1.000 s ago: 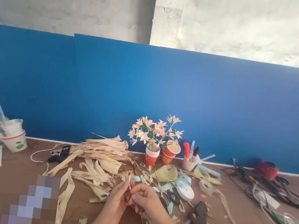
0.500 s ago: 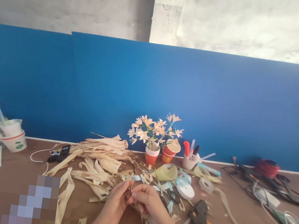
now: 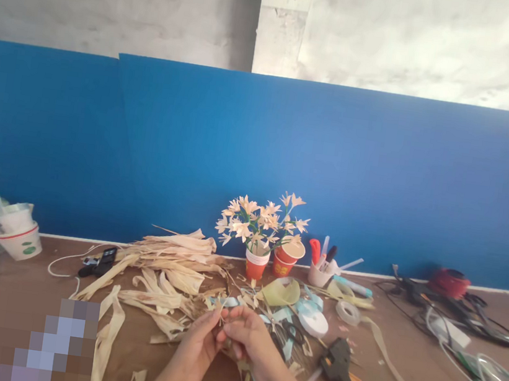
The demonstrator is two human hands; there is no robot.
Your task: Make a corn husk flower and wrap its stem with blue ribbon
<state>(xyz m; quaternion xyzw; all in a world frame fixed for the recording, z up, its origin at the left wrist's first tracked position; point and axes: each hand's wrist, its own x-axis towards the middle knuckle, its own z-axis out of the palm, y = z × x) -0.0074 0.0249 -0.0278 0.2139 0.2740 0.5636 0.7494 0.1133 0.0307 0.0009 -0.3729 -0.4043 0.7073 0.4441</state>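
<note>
My left hand (image 3: 197,348) and my right hand (image 3: 250,340) meet low in the middle of the view, their fingertips pinched together. Between them a thin pale strip (image 3: 221,312) stands up; its lower part is hidden by the fingers, and it is too small to tell its exact kind. Dried corn husks (image 3: 167,285) lie in a loose heap to the left of the hands. Just beyond the fingertips are light blue ribbon scraps (image 3: 230,302). Scissors (image 3: 291,333) lie right of my right hand, partly covered.
Pale husk flowers (image 3: 255,215) stand in red paper cups (image 3: 256,269) by the blue partition (image 3: 184,156). A black glue gun (image 3: 343,371), tape roll (image 3: 348,313) and pen cup (image 3: 318,276) are on the right. Cables (image 3: 454,348) lie farther right; a white cup (image 3: 20,242) stands left.
The view has shifted slightly to the right. My right fingers have moved up a little around the pale strip; both hands stay together in the same place.
</note>
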